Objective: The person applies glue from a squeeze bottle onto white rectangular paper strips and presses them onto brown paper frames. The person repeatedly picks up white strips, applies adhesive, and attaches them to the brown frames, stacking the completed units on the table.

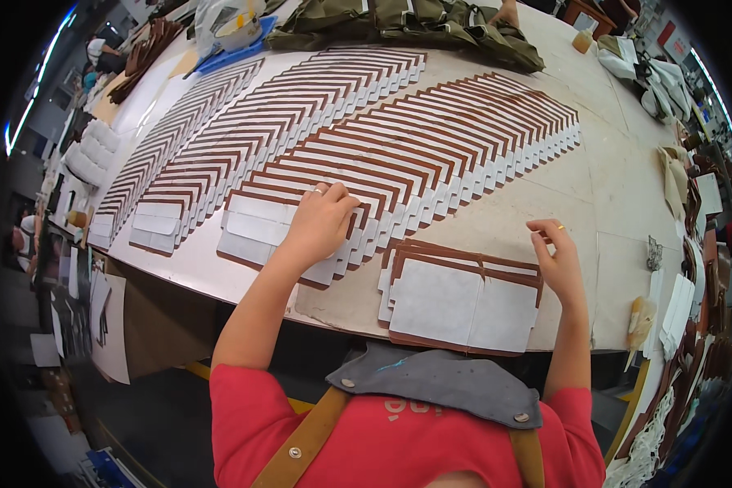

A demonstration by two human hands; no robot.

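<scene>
My left hand (324,221), its fingers curled together, rests on the near end of a row of overlapping brown leather-like panels (415,175) faced with white. The fingers appear closed on a panel's edge; the fingertips are partly hidden. To the right, a small stack of the same panels (435,299) lies at the table's near edge, slightly fanned. Beside that stack's right end my right hand (558,259) is raised, thumb and forefinger a little apart. Nothing shows between them. I see a ring on each hand.
Two more rows of overlapping panels (244,134) (171,154) run across the pale table (618,187). Dark green cloth (407,24) lies along the back, near a blue tray (248,41) with a tub. A glue-like bottle (639,321) and brown strips stand at the right.
</scene>
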